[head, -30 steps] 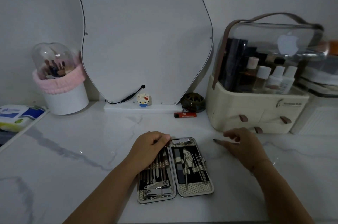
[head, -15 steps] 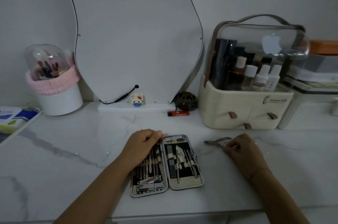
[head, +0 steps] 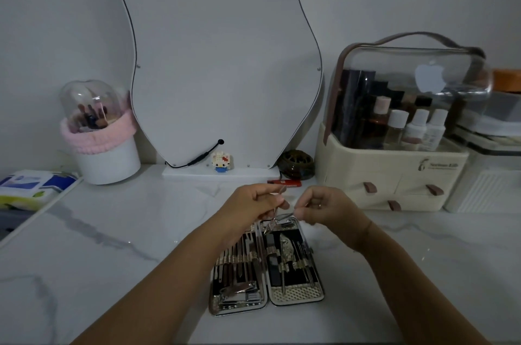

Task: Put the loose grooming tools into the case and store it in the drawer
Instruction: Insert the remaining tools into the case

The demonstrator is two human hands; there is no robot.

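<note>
Both hands are up over the far end of the manicure case (head: 298, 294), and between them hangs a cuticle nipper (head: 271, 222), its cutting end pointing down toward the case and its handles splayed apart. The left hand (head: 253, 203) has curled fingers pinching the handle that sticks up and away from the case. The right hand (head: 328, 210) pinches the other handle, the one running off to the case's right, between thumb and fingertip. The nipper's tip hovers right at the case's far edge, and whether it touches I cannot tell. The case itself lies wide open and flat on the marble table (head: 112, 246), both halves lined with metal tools in their loops, a nail clipper (head: 239, 292) at the near end of its left half. Beyond the case and to its right stands the cream organiser (head: 394, 164), its drawers (head: 352, 189) closed. Straight beyond the case: a red lighter (head: 284, 182), then the mirror (head: 217, 62)
</note>
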